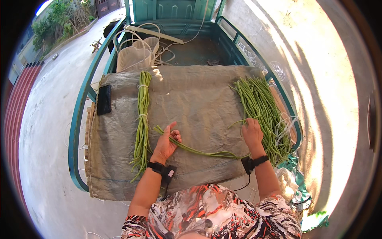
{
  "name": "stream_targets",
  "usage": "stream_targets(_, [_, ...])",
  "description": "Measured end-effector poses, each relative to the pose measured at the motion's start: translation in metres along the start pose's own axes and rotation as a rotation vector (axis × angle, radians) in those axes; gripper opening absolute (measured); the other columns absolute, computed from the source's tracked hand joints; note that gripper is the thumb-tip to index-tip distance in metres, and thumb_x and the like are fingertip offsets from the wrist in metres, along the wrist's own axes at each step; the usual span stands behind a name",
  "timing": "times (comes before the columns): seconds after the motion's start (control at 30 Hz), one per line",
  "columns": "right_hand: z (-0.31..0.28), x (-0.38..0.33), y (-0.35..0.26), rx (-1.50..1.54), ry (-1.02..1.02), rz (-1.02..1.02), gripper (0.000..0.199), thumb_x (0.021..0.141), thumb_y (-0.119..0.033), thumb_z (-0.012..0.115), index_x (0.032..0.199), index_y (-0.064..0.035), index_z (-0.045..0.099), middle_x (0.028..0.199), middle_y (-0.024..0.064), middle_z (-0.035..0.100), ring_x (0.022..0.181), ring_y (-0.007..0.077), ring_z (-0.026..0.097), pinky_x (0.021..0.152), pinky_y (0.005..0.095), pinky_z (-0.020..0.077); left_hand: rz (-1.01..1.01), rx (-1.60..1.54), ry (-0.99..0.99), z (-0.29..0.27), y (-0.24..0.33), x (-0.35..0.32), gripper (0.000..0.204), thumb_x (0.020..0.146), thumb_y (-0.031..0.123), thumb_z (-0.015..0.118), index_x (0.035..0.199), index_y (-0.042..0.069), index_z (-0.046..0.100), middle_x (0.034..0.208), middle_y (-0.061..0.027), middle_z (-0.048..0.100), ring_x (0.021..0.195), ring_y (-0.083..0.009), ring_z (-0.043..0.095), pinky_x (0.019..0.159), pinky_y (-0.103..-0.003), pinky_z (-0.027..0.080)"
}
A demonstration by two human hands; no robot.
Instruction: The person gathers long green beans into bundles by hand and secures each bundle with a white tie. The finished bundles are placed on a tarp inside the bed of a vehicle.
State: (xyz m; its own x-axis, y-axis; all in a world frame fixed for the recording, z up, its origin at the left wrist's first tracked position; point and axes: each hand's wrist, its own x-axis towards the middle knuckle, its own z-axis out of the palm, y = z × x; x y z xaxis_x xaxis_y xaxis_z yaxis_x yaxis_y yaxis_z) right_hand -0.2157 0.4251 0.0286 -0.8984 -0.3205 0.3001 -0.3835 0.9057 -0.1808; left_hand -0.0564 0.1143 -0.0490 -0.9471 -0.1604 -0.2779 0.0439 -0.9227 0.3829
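My left hand (167, 144) is closed around a few long green beans (199, 152), whose length trails right across the sheet toward my right wrist. At the left edge of a large loose pile of long beans (264, 104), my right hand (253, 136) has its fingers bent in a pinch on a bean; its fingertips are partly hidden. Left of my left hand lies a slim bundle of long beans (143, 126), bound with white ties in two places. Both wrists wear black straps with small boxes.
A grey-brown sheet (195, 107) covers the work surface on a green cart (75, 131) with side rails. A black flat phone-like object (104, 99) lies at its left edge. White ties (283, 129) hang by the pile. Clear plastic containers (133, 59) and a white strip (155, 34) sit behind.
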Motion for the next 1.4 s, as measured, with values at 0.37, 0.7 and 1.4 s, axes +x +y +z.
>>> stream_targets(0.37, [0.022,0.072,0.063,0.107,-0.111,0.506,0.040,0.087,-0.027,0.061,0.116,-0.0035,0.046,0.108,0.0180,0.056,0.085,0.0350,0.059,0.061,0.0496,0.0475,0.019,0.024,0.049,-0.002,0.002,-0.005,0.039,0.099,0.032,0.037,0.130,0.009,0.040,0.082,-0.0066,0.058,0.071,-0.0173,0.056,0.065,-0.033,0.051])
stream_targets(0.7, [-0.016,0.059,0.035,1.800,0.116,0.710,0.012,0.088,-0.009,0.052,0.098,-0.0027,0.051,0.069,0.0019,0.045,0.051,0.0110,0.041,0.047,0.0282,0.0401,0.010,0.092,0.071,0.007,0.002,-0.004,0.043,0.100,0.032,0.034,0.133,0.005,0.034,0.102,-0.0139,0.059,0.091,-0.0248,0.061,0.079,-0.038,0.054])
stream_targets(1.4, [-0.004,-0.071,-0.107,0.671,-0.658,-0.256,0.026,0.078,-0.014,0.059,0.103,-0.0091,0.058,0.071,0.0110,0.059,0.065,0.0249,0.056,0.061,0.0359,0.0440,0.061,0.072,-0.053,0.011,0.002,-0.007,0.041,0.100,0.033,0.032,0.131,0.007,0.037,0.106,-0.0177,0.061,0.102,-0.0306,0.059,0.090,-0.042,0.049])
